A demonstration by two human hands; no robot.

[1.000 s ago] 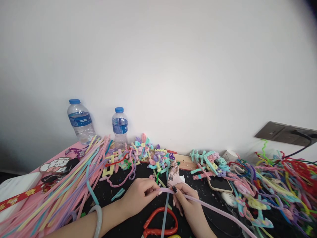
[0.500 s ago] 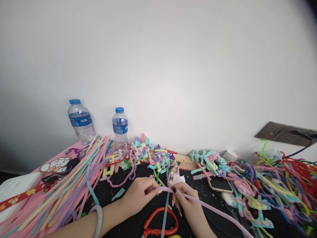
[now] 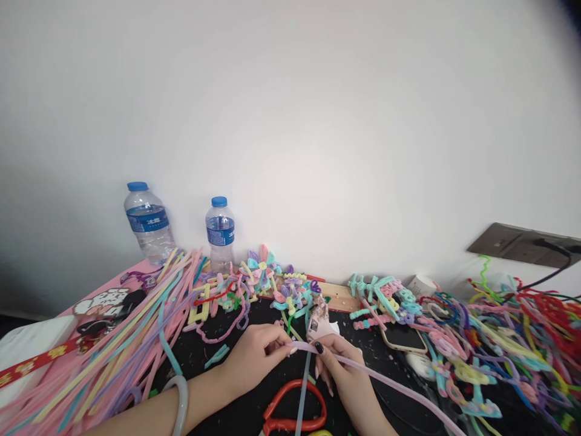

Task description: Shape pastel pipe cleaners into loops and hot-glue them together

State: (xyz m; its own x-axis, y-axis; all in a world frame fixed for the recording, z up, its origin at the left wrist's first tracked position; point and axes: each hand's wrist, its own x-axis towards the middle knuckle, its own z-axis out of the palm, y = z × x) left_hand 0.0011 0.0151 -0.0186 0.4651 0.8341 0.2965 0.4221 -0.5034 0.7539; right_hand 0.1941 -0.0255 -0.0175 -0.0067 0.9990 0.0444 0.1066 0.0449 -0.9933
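Observation:
A pale pink-lilac pipe cleaner runs between my hands and trails off to the lower right. My left hand pinches it near one end, with a grey bangle on the wrist. My right hand grips it a little further along, thumb and fingers pressed together. A pale blue strip hangs down between the hands, its upper end hidden near the right fingers. Just below lie red-handled scissors, partly cut off by the frame. A small pinkish object stands right behind my hands.
Long pastel pipe cleaners lie in a bundle at left. Two water bottles, one nearer the middle, stand by the wall. Finished pieces, including a flower, line the back. A phone and a tangled colourful pile are at right.

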